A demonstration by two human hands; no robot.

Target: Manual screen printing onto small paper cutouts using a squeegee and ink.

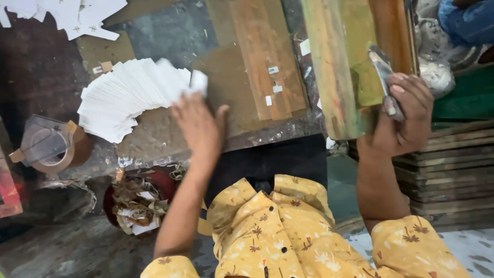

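Here the left hand [198,126] stretches up mid-frame from a straight forearm, grip open, fingertips on the near end of a fanned stack of white cards [128,98] spread across the tabletop [226,77] at upper left. The right hand [404,116], arm bent upward at right, has its grip closed around a grimy scraper [385,80] beside a paint-stained wooden board [337,67].

Biggest thing here is a fanned stack of plain white rectangular labels [128,98] spread on the dark worktable [46,72], left of centre, with the left hand [198,126] touching its right end. More white cut-out paper pieces [67,15] sit at the top-left corner (edges look notched), and a few tiny white label scraps [274,85] lie on the brown board [262,56] in the middle.
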